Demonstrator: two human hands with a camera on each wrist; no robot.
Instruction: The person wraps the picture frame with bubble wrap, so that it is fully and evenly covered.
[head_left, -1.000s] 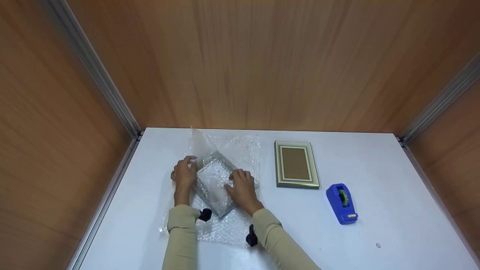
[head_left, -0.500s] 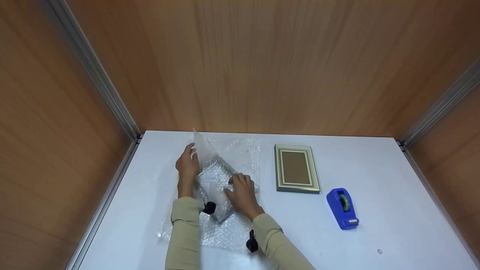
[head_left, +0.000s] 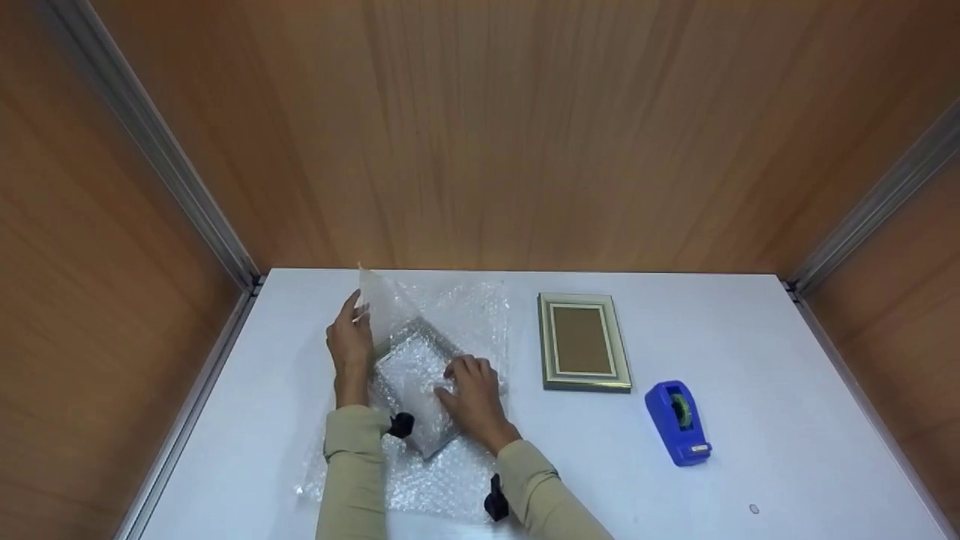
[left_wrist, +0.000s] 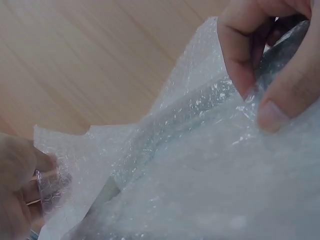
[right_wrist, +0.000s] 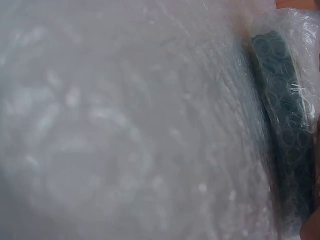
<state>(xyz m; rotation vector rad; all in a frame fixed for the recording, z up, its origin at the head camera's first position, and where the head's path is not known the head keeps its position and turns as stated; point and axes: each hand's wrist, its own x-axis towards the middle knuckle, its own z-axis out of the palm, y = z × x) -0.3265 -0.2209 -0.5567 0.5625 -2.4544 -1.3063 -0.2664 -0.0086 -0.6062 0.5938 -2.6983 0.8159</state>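
A picture frame (head_left: pixel 416 371) lies at a slant inside bubble wrap (head_left: pixel 465 487), its dark edge showing through the clear film. At its far left, my left hand (head_left: pixel 350 337) holds a raised flap of the wrap. The left wrist view shows the fingers of that left hand (left_wrist: pixel 22 185) at the flap's edge, partly seen through the film. My right hand (head_left: pixel 474 397) is on the wrapped frame's right side. Its thumb and finger pinch the film along the edge in the left wrist view. Bubble wrap (right_wrist: pixel 125 125) fills most of the right wrist view, blurred.
A second picture frame (head_left: pixel 585 343), pale with a brown centre, lies unwrapped to the right. Beyond it sits a blue tape dispenser (head_left: pixel 679 424). A small clear piece (head_left: pixel 754 508) is near the front right. Wooden panels (head_left: pixel 480 135) enclose the white table (head_left: pixel 750 352).
My left hand has moved from beside the frame's left edge further back along the flap, and the flap stands more upright. My right hand has stayed on the frame. The head view has shifted slightly.
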